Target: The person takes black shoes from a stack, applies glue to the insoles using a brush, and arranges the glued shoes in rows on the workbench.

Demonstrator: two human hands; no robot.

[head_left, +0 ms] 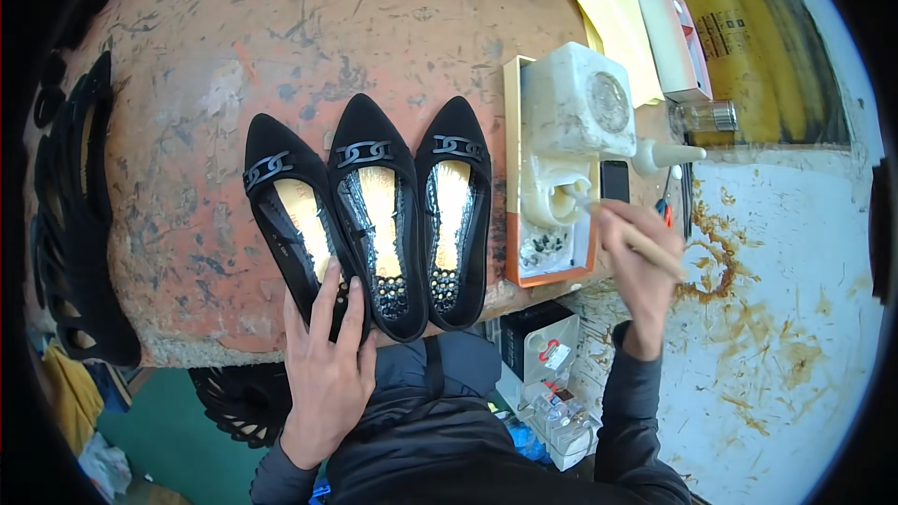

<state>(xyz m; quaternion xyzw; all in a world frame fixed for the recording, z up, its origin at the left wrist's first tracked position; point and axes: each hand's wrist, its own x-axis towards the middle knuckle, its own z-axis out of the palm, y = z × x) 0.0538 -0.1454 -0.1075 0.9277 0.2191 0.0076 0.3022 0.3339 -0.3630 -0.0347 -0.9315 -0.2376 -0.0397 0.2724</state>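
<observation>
Three black pointed flat shoes stand side by side, toes away from me: the left shoe (271, 164), the middle shoe (363, 117) and the right shoe (456, 120). Each has a dark chain ornament and a shiny gold insole with studs toward the heel. My left hand (325, 379) grips the left shoe by its heel, fingers over the inside and thumb along the outer side. My right hand (641, 266) is closed around a wooden-handled brush (655, 254). The brush's tip reaches into the mouth of a small white pot (547, 210), where it is partly hidden.
The pot sits in a shallow box (512, 252) with a whitish crusted container (571, 98) and small dark studs (543, 248). To its right lie a phone (615, 180), a nozzle bottle (664, 156) and a glass jar (706, 116). More black shoes (89, 224) line the table's left edge.
</observation>
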